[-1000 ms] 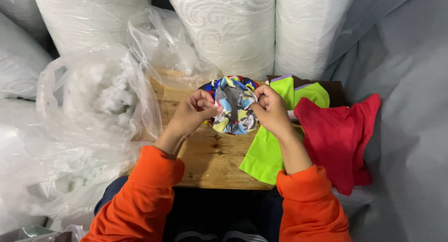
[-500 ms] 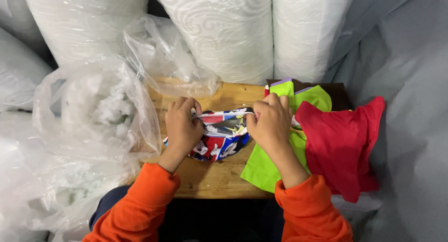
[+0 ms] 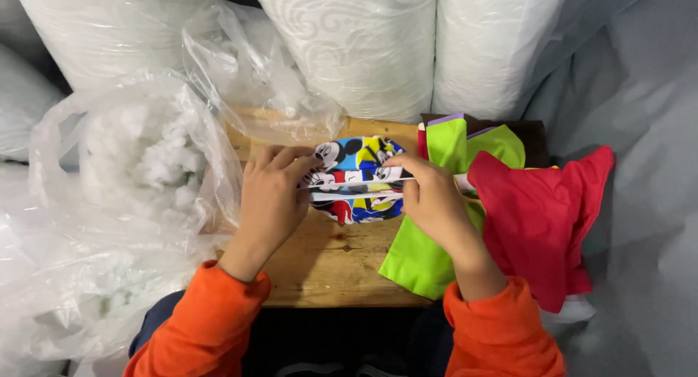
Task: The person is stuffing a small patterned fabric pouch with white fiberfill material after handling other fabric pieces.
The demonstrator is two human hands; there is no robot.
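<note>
Flipped print-side up since before, the cartoon fabric cover (image 3: pixel 354 179) stays pinched by both hands' fingers (image 3: pixel 396 161).

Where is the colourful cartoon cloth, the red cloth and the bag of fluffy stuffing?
Cartoon cloth (image 3: pixel 356 153), head view, its upper printed panel.
Red cloth (image 3: pixel 534 217), head view, its middle.
Bag of stuffing (image 3: pixel 156 155), head view, white fluff showing through clear plastic.

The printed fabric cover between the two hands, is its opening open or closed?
Open. The left hand and right hand pull the printed fabric cover apart; a slit with white edges runs across its middle.
</note>
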